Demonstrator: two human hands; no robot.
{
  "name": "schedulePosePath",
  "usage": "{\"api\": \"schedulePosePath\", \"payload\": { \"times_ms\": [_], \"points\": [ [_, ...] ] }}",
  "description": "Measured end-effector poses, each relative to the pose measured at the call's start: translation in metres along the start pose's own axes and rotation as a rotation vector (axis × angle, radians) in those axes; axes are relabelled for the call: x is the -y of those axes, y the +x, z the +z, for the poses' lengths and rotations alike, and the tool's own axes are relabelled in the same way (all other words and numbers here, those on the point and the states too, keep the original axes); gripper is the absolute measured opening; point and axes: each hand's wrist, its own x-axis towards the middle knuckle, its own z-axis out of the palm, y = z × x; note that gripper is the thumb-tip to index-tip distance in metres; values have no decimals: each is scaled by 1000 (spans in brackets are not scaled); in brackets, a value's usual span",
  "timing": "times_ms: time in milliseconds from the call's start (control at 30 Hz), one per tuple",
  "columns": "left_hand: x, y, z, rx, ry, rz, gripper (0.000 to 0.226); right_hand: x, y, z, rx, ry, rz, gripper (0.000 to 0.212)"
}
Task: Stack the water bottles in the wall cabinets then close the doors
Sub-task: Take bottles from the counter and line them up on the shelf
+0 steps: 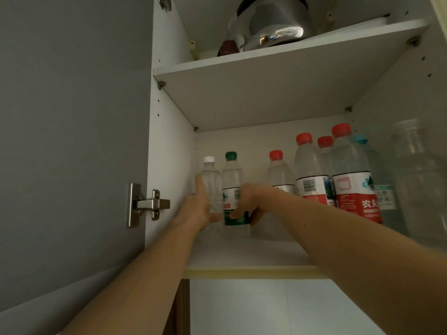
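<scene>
Seen from below, a white wall cabinet (173, 151) stands open, its grey door (72, 141) swung out to the left on a metal hinge (147, 204). Two bare arms reach up onto the lower shelf (246, 250). The left hand (199, 209) has its fingers wrapped around a clear bottle with a white cap (211, 187), its index finger lying straight up the bottle's left side. This bottle stands upright at the far left of the shelf, just beside the cabinet's side wall. The right hand (244, 201) curls its fingers around the lower part of a bottle with a green cap and green label (233, 180), which stands upright, touching or nearly touching the white-capped one on its right. Further right, apart from these two, stands a red-capped bottle (278, 172), and then a tight group of three more red-capped bottles (348, 170) with red and white labels. Behind that group is a bottle with a blue cap (370, 160), partly hidden. At the right edge is a large clear plastic container (420, 180), blurred. On the upper shelf (278, 56) sits a shiny metal kettle (273, 22).
</scene>
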Motion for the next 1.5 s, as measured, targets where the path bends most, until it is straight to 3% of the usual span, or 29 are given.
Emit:
{"api": "schedulePosePath", "payload": {
  "times_ms": [133, 300, 667, 967, 1500],
  "points": [
    [1, 1, -2, -49, 85, 58, 130, -5, 8, 6, -18, 34, -30, 58],
    [1, 2, -3, -61, 367, 197, 138, -8, 4, 7, -36, 42, -71, 55],
    [-9, 27, -13, -119, 1224, 277, 149, -10, 6, 7, -55, -103, -78, 55],
    [3, 45, -2, -159, 1509, 204, 145, -9, 11, 16, -115, -250, -132, 56],
    [7, 56, 5, -170, 1569, 95, 144, -21, 31, 35, -213, -373, -120, 58]
  ]
}}
